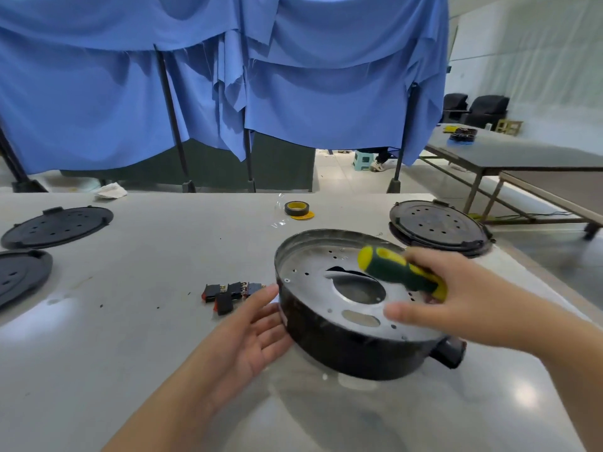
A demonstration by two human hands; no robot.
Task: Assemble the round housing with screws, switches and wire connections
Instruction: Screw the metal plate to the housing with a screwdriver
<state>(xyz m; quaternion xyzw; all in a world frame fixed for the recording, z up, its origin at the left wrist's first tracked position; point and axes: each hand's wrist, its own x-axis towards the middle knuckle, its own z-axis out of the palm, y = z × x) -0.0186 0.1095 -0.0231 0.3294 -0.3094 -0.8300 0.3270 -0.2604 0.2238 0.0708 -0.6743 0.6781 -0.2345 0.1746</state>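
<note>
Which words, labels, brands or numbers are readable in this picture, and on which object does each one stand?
No text can be read anywhere in this picture.
Tape roll: only plain yellow shows on its core, no print.
Screwdriver handle: no brand visible.
Switches: any markings are too small and blurred.
Housing: no label visible.

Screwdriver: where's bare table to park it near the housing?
Bare table between the black lids and switches, also behind them toward the tape roll. Crowded: left hand against the housing, lid right behind.
</note>
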